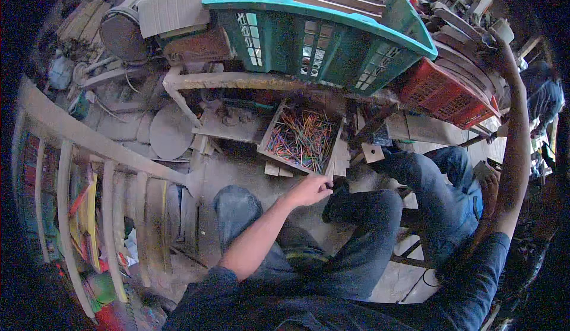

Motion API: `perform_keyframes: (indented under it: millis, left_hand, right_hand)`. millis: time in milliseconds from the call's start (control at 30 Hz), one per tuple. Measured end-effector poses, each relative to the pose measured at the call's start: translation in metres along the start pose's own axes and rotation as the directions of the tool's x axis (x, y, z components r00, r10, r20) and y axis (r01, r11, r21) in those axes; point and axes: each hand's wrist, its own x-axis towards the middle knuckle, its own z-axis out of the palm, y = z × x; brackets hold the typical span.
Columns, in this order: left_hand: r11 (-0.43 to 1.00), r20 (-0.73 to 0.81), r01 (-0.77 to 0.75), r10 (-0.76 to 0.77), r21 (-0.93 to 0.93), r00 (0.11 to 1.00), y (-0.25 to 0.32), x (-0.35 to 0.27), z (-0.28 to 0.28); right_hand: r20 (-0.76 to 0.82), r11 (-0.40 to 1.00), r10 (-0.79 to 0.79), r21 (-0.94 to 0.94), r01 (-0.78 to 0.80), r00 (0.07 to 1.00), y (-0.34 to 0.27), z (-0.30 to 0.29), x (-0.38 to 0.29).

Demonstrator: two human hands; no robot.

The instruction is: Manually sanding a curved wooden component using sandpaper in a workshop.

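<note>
My left hand (311,190) is at the near edge of a shallow wooden tray (285,165), its fingers curled by the tray's near right corner. Whether it grips the edge or something small does not show. Many thin multicoloured sticks (303,139) lie jumbled in the tray. My right arm reaches far up the right side. My right hand (499,33) is small and blurred at its end, beside curved wooden pieces (463,57) stacked over a red plastic crate (449,92). A pale object shows by that hand; whether it is held is unclear.
A green plastic crate (285,32) with curved slats stands ahead on a wooden frame (240,80). A slatted wooden rack (107,148) is at left, a cardboard box (173,10) at upper left. At right sits a co-worker in jeans (427,188), a hand (491,184) by a block.
</note>
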Motion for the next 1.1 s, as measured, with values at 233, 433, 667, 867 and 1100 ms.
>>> perform_keyframes:
  millis: [233,433,667,867,1100]
  left_hand:
    - [0.999,0.027,-0.014,0.013,0.050,1.000,-0.006,0.001,0.004]
    - [0.999,0.082,0.030,-0.033,0.036,0.996,-0.005,0.005,0.004]
    - [0.996,0.064,0.072,-0.075,0.051,0.995,-0.007,0.005,0.005]
    - [0.993,0.021,0.095,-0.096,0.065,0.995,-0.003,0.004,-0.004]
    - [0.984,0.056,0.176,-0.176,0.009,0.983,0.009,0.021,0.001]
  right_hand:
    - [0.128,0.921,-0.258,-0.266,0.284,0.958,-0.007,-0.006,-0.018]
    - [-0.041,0.675,-0.545,-0.614,0.410,0.837,0.016,-0.057,-0.040]
    - [-0.555,0.808,-0.585,-0.334,0.485,0.592,0.235,-0.192,-0.066]
    - [-0.152,0.804,-0.296,0.493,0.331,0.943,0.351,-0.228,-0.016]
    - [-0.650,0.949,-0.129,0.137,0.283,0.749,0.320,-0.191,0.015]
